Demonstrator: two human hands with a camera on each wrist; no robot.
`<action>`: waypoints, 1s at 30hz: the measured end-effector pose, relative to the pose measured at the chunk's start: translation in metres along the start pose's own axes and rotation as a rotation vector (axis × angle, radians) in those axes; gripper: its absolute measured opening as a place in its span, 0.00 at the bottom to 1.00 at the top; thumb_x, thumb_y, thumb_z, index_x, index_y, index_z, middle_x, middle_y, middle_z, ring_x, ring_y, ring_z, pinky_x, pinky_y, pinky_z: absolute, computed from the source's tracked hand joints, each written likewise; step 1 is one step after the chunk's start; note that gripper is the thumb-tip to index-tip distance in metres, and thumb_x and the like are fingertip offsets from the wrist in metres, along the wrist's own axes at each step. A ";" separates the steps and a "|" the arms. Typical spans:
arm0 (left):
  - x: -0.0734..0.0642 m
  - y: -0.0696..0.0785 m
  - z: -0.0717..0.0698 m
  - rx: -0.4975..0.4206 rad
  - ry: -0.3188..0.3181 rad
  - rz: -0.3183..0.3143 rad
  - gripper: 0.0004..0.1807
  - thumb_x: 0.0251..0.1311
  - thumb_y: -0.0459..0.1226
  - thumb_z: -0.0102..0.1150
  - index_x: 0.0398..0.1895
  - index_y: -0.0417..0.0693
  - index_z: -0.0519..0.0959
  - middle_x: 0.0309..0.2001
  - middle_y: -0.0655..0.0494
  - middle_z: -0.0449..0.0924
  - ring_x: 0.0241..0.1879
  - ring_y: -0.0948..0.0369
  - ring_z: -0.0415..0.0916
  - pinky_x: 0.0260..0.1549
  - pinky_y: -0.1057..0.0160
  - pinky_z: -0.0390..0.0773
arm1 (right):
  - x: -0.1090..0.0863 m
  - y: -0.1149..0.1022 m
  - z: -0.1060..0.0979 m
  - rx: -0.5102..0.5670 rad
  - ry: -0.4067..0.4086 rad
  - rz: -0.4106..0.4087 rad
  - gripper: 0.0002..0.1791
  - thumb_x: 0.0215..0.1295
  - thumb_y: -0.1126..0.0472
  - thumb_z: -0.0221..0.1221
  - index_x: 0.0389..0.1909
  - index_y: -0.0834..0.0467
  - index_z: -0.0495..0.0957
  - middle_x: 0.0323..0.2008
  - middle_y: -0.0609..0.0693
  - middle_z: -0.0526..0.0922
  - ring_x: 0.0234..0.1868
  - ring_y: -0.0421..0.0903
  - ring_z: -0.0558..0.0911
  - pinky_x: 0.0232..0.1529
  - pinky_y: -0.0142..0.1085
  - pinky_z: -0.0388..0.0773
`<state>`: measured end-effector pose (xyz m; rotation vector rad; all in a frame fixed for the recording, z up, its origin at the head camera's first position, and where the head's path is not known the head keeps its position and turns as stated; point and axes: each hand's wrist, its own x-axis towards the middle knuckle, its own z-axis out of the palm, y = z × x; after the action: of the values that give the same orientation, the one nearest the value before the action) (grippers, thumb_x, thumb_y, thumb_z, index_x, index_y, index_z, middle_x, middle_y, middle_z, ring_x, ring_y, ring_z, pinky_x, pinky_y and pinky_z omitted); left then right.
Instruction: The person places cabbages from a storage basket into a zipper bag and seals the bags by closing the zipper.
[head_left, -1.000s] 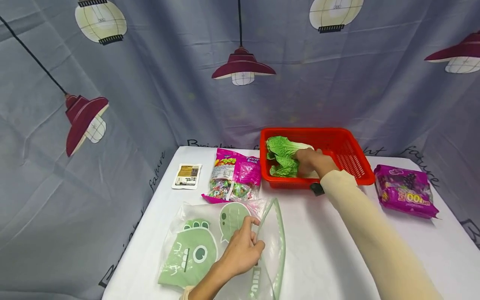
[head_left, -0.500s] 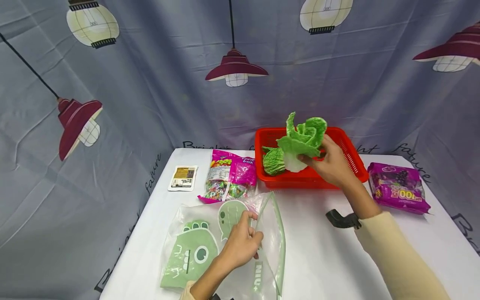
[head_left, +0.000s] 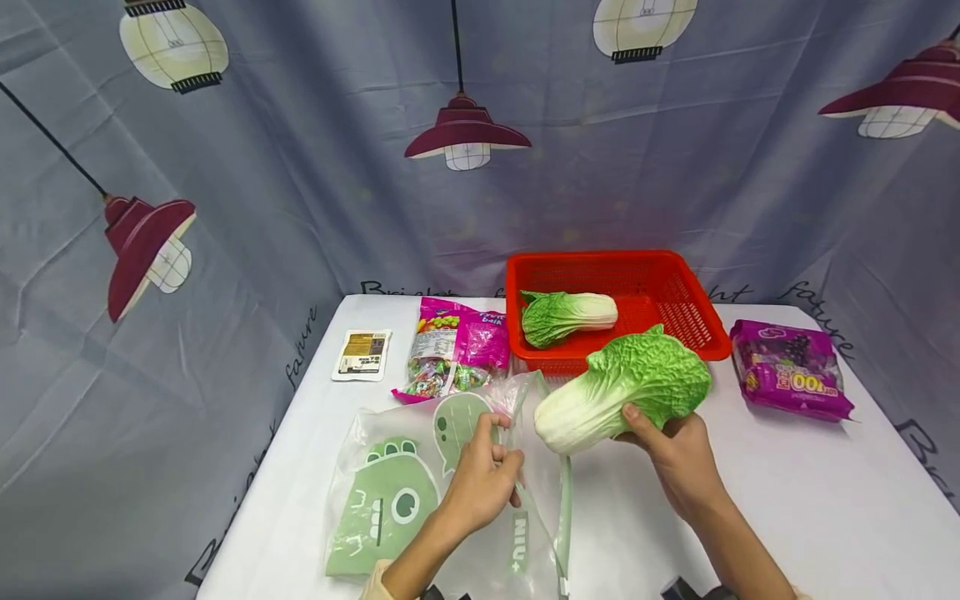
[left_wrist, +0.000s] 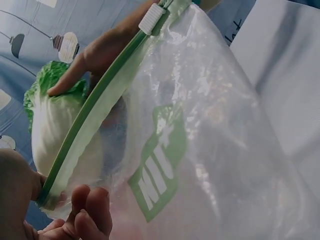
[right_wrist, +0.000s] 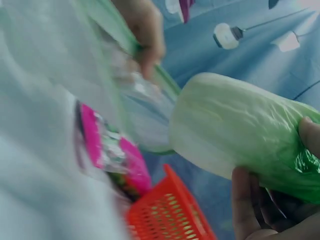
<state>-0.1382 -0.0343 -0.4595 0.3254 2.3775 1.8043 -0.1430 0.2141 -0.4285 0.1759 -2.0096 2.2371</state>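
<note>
My right hand [head_left: 678, 462] grips a napa cabbage [head_left: 630, 387] by its leafy green part, thumb on top and fingers beneath. The white base points left, right at the mouth of a clear zip bag [head_left: 408, 533] with green dinosaur prints. My left hand [head_left: 483, 479] pinches the bag's green-edged rim, holding the mouth apart. In the left wrist view, the green zip edge [left_wrist: 95, 107] with its white slider [left_wrist: 151, 20] runs between the left fingers and the cabbage. The right wrist view shows the pale cabbage base [right_wrist: 210, 120] close to the opening.
A red plastic basket [head_left: 708, 321] at the back holds another napa cabbage [head_left: 570, 317]. Left of it lie a pink candy bag [head_left: 480, 342] and a small white-and-brown packet [head_left: 362, 355]. A purple package [head_left: 791, 371] lies to the right. A patterned curtain [head_left: 337, 167] hangs behind the white table.
My right hand has lifted the cabbage out of the red basket and brought it toward me, base turned to the bag's mouth. My left hand stays on the bag's rim.
</note>
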 end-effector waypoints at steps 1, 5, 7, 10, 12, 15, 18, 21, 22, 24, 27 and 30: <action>0.000 0.001 0.000 -0.008 0.002 0.002 0.19 0.63 0.31 0.49 0.57 0.47 0.62 0.16 0.57 0.75 0.10 0.58 0.76 0.08 0.68 0.61 | -0.005 0.003 0.002 0.006 0.021 0.021 0.24 0.71 0.69 0.55 0.64 0.63 0.61 0.52 0.55 0.76 0.46 0.46 0.83 0.41 0.40 0.83; -0.001 0.003 0.000 -0.038 -0.001 0.004 0.20 0.63 0.29 0.48 0.57 0.48 0.62 0.17 0.57 0.75 0.10 0.58 0.76 0.08 0.67 0.66 | -0.018 0.014 0.007 -0.004 0.109 0.063 0.25 0.70 0.69 0.57 0.64 0.64 0.61 0.51 0.55 0.77 0.45 0.46 0.83 0.42 0.40 0.83; -0.002 0.004 0.000 -0.045 -0.005 0.009 0.20 0.62 0.29 0.47 0.57 0.48 0.62 0.17 0.57 0.75 0.10 0.58 0.76 0.08 0.66 0.68 | -0.022 0.017 0.010 -0.015 0.139 0.073 0.27 0.69 0.68 0.58 0.66 0.64 0.61 0.52 0.56 0.76 0.46 0.45 0.83 0.43 0.41 0.83; -0.003 0.007 0.001 -0.052 -0.015 0.022 0.21 0.61 0.27 0.46 0.57 0.48 0.62 0.17 0.56 0.75 0.10 0.56 0.76 0.09 0.65 0.72 | -0.027 0.020 0.018 -0.023 0.171 0.088 0.29 0.67 0.68 0.60 0.66 0.64 0.60 0.52 0.56 0.76 0.46 0.45 0.83 0.44 0.41 0.82; -0.003 0.009 0.001 -0.053 -0.022 0.027 0.21 0.61 0.27 0.46 0.57 0.49 0.62 0.17 0.55 0.75 0.10 0.55 0.76 0.10 0.65 0.72 | -0.029 0.022 0.023 -0.016 0.180 0.101 0.29 0.67 0.68 0.61 0.65 0.64 0.61 0.51 0.56 0.77 0.46 0.45 0.83 0.43 0.42 0.82; -0.003 0.012 0.002 -0.061 -0.036 0.040 0.22 0.63 0.27 0.46 0.59 0.51 0.62 0.17 0.55 0.76 0.11 0.53 0.77 0.10 0.65 0.73 | -0.031 0.025 0.030 0.001 0.194 0.108 0.28 0.65 0.68 0.62 0.63 0.64 0.63 0.49 0.56 0.78 0.45 0.45 0.84 0.42 0.43 0.83; -0.004 0.014 0.003 -0.066 -0.042 0.055 0.22 0.64 0.27 0.46 0.60 0.52 0.61 0.18 0.54 0.76 0.11 0.54 0.77 0.11 0.64 0.73 | -0.032 0.028 0.034 0.005 0.201 0.114 0.27 0.65 0.68 0.63 0.62 0.63 0.64 0.49 0.56 0.78 0.45 0.46 0.84 0.42 0.43 0.83; -0.004 0.015 0.004 -0.068 -0.046 0.062 0.21 0.65 0.28 0.46 0.59 0.52 0.61 0.18 0.54 0.76 0.11 0.56 0.77 0.11 0.64 0.74 | -0.034 0.031 0.037 -0.003 0.195 0.133 0.28 0.65 0.67 0.64 0.62 0.62 0.63 0.50 0.57 0.76 0.45 0.47 0.84 0.42 0.43 0.83; -0.004 0.015 0.004 -0.065 -0.047 0.064 0.21 0.65 0.28 0.46 0.59 0.52 0.61 0.18 0.54 0.76 0.11 0.57 0.76 0.11 0.63 0.75 | -0.035 0.032 0.038 -0.004 0.194 0.142 0.29 0.64 0.66 0.64 0.62 0.62 0.62 0.50 0.58 0.76 0.45 0.47 0.84 0.42 0.43 0.83; -0.004 0.016 0.005 -0.061 -0.050 0.068 0.21 0.65 0.28 0.46 0.59 0.52 0.61 0.18 0.55 0.76 0.11 0.58 0.76 0.12 0.63 0.75 | -0.036 0.034 0.040 -0.006 0.192 0.156 0.30 0.64 0.66 0.64 0.63 0.62 0.62 0.50 0.58 0.75 0.44 0.47 0.84 0.42 0.43 0.83; -0.004 0.016 0.005 -0.055 -0.051 0.074 0.21 0.64 0.27 0.46 0.58 0.51 0.61 0.18 0.55 0.76 0.11 0.58 0.76 0.12 0.63 0.75 | -0.038 0.036 0.042 -0.011 0.211 0.183 0.31 0.63 0.65 0.66 0.63 0.60 0.63 0.51 0.58 0.75 0.45 0.47 0.84 0.42 0.42 0.83; -0.004 0.016 0.006 -0.054 -0.052 0.076 0.21 0.64 0.28 0.46 0.58 0.51 0.61 0.18 0.55 0.76 0.10 0.58 0.76 0.11 0.63 0.74 | -0.041 0.037 0.044 -0.018 0.239 0.213 0.32 0.60 0.65 0.68 0.62 0.58 0.64 0.50 0.55 0.77 0.45 0.45 0.83 0.42 0.41 0.83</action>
<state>-0.1313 -0.0254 -0.4462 0.4565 2.3069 1.8654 -0.1096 0.1656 -0.4673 -0.3070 -1.9985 2.2318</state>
